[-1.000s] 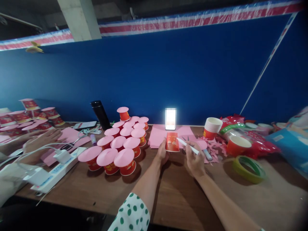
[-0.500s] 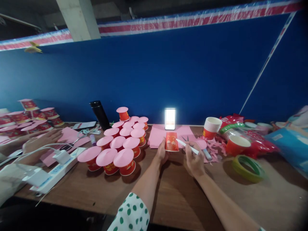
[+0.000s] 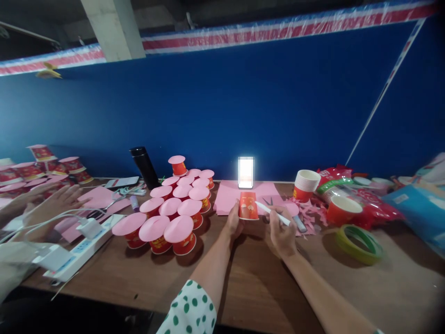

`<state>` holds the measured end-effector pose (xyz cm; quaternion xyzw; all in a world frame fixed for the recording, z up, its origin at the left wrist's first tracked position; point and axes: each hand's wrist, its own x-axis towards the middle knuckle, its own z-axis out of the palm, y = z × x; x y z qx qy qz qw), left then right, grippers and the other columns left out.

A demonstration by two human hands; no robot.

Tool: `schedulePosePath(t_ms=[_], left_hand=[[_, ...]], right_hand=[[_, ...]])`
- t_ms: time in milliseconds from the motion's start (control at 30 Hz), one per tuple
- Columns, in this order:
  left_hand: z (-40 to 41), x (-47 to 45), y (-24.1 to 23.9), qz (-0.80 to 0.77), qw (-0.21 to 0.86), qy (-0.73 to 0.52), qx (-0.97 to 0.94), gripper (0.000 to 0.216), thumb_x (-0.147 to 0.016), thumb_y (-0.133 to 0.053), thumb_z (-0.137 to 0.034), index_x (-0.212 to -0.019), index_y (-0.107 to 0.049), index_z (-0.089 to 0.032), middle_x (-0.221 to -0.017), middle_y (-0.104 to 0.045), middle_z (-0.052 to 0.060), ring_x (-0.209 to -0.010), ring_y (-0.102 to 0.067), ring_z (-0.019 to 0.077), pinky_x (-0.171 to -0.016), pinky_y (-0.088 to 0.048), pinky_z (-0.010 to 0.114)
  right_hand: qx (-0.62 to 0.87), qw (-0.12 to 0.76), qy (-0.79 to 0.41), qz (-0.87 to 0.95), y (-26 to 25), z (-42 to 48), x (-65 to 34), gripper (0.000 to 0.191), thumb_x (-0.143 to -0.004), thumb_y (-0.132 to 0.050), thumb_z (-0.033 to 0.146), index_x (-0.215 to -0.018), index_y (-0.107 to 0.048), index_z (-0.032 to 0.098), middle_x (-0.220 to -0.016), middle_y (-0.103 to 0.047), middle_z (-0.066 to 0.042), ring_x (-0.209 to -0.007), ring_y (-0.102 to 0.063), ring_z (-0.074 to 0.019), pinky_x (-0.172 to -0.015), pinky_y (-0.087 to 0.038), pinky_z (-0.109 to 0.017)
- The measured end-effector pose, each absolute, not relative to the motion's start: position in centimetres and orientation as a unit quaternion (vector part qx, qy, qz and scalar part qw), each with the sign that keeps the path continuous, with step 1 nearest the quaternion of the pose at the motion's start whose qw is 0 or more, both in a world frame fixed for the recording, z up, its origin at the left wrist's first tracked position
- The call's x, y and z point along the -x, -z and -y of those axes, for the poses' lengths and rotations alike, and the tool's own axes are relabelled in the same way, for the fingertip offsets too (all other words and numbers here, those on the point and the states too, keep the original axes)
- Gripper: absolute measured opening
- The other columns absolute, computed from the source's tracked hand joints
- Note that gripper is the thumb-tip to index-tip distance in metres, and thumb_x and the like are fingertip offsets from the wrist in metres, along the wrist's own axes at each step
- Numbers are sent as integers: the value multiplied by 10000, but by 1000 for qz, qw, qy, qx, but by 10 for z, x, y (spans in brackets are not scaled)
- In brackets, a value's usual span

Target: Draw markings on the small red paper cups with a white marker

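My left hand [image 3: 233,222] holds an upside-down red paper cup [image 3: 248,206] against a stack of pink paper [image 3: 227,195] on the wooden table [image 3: 250,273]. My right hand [image 3: 281,234] is closed around a white pen [image 3: 273,214], whose tip points at the cup's right edge. Small scissors [image 3: 268,201] lie on the pink paper just behind the pen. A lit phone [image 3: 245,172] stands upright behind the paper.
Several inverted red cups topped with pink discs [image 3: 170,213] cluster at left, beside a black flask [image 3: 143,166] and a white power strip [image 3: 83,246]. Another person's hand [image 3: 52,204] rests far left. At right are stacked cups [image 3: 306,184], a single cup [image 3: 342,209], pink scraps and a green tape roll [image 3: 359,243].
My hands, cup and pen stay almost still. The other person's hand at far left has shifted slightly leftward over the pink paper.
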<state>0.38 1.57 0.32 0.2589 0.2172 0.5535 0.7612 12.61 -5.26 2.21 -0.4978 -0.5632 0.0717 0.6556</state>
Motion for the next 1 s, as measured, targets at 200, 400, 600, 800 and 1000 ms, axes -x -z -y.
schedulePosePath(t_ms=[200, 400, 600, 800, 1000], left_hand=[[-15, -6, -4, -222, 757, -561, -249, 370, -879, -466, -427, -887, -644, -103, -855, -694, 101, -851, -653, 204, -843, -479, 320], [-16, -6, -2, -209, 762, -553, -264, 391, -841, -516, -464, -913, -645, -101, -874, -697, 113, -918, -647, 236, -872, -472, 346], [-16, -6, -4, -217, 763, -551, -261, 386, -850, -493, -465, -914, -642, -115, -909, -696, 112, -959, -638, 242, -894, -466, 352], [-15, -6, -4, -207, 764, -551, -263, 397, -895, -416, -429, -892, -645, -104, -868, -699, 115, -930, -645, 236, -891, -466, 354], [-15, -6, -3, -218, 760, -555, -261, 433, -925, -353, -410, -939, -647, -92, -848, -704, 104, -843, -658, 201, -868, -482, 336]], right_hand=[[503, 632, -67, 585, -22, 54, -124, 242, -904, -470, 353, -920, -626, 170, -754, -656, -49, -654, -622, -153, -611, -529, -260], [504, 630, -64, 588, -20, 53, -125, 250, -900, -471, 362, -937, -629, 172, -780, -663, -59, -666, -632, -162, -625, -544, -275], [500, 630, -71, 590, -20, 53, -125, 250, -901, -469, 356, -949, -628, 169, -761, -657, -59, -650, -629, -164, -605, -539, -275], [493, 635, -75, 589, -20, 52, -124, 237, -898, -477, 349, -924, -626, 166, -758, -651, -57, -642, -621, -156, -601, -537, -269], [498, 630, -74, 591, -19, 51, -125, 231, -898, -473, 342, -923, -620, 165, -750, -654, -61, -639, -623, -160, -603, -538, -276]])
